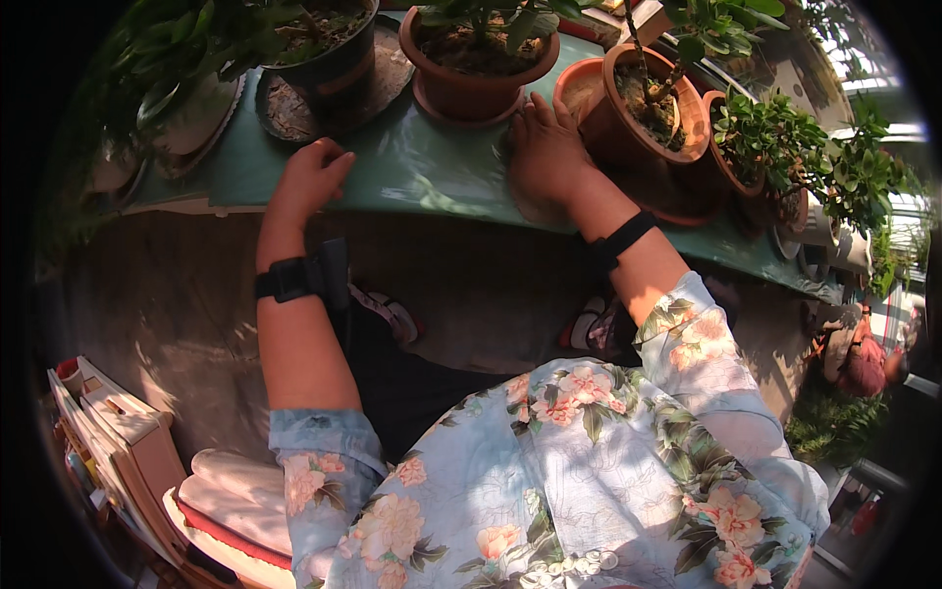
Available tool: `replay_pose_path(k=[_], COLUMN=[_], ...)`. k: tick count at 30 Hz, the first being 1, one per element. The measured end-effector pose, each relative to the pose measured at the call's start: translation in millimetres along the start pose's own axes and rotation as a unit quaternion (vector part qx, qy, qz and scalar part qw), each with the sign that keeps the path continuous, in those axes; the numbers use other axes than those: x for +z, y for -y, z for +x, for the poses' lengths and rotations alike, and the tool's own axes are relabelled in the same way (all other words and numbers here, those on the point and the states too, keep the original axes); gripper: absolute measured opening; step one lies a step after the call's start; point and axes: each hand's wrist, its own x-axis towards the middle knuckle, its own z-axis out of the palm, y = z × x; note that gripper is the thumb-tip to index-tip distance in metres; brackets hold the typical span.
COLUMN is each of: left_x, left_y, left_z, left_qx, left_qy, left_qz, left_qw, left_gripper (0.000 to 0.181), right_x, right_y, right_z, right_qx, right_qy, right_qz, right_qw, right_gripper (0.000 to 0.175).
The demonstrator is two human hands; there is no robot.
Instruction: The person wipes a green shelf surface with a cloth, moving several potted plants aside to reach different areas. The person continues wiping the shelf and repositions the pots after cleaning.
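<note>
My left hand (313, 175) hovers by the near rim of a dark, debris-strewn saucer (276, 110), its fingers loosely curled and nothing visible in them. A dark plant pot (331, 73) stands in that saucer. My right hand (548, 151) is over the green tabletop (427, 166), fingers spread. Its fingertips lie close to the saucer (471, 109) under a terracotta-coloured pot (478, 81); whether they touch it I cannot tell. Just right of this hand, another terracotta-coloured pot (607, 121) holds a thick-stemmed leafy plant (655, 88).
More potted plants (773, 136) line the table's right side, and dense foliage (176, 59) hangs over its left. A cushioned seat (235, 493) and a pale cabinet-like piece (129, 427) stand behind at lower left. Another person (861, 361) is at far right.
</note>
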Motion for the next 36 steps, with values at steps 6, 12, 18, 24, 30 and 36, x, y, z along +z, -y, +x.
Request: replay_pose_path(k=[6, 12, 18, 24, 30, 36], left_x=[-3.4, -7.4, -8.5, -5.0, -6.6, -9.0], left_y=[4.8, 2.1, -1.5, -0.8, -3.5, -5.4], left_z=[0.3, -0.7, -5.1, -9.4, -10.7, -14.2], left_qx=[0.003, 0.001, 0.026, 0.012, 0.019, 0.019], left_qy=[0.001, -0.001, -0.018, -0.024, -0.017, -0.018], left_qz=[0.007, 0.006, 0.003, -0.010, 0.010, 0.063], left_qw=[1.000, 1.000, 0.999, 1.000, 1.000, 0.998], left_gripper=[0.030, 0.028, 0.027, 0.026, 0.028, 0.027], right_x=[-2.0, 15.7, 22.6, 31.9, 35.8, 36.7], right_y=[-23.2, -28.4, -34.9, -38.0, -44.3, -53.2], right_z=[42.1, 24.8, 6.2, 41.0, 59.6, 78.3], right_qx=[-0.008, 0.052, 0.055, 0.051, 0.071, 0.134], right_qy=[0.096, -0.030, -0.102, -0.073, -0.009, 0.021], right_qz=[0.053, 0.143, 0.140, 0.033, 0.069, 0.161], right_qw=[0.994, 0.988, 0.983, 0.995, 0.995, 0.978], right_gripper=[0.056, 0.051, 0.047, 0.032, 0.038, 0.042])
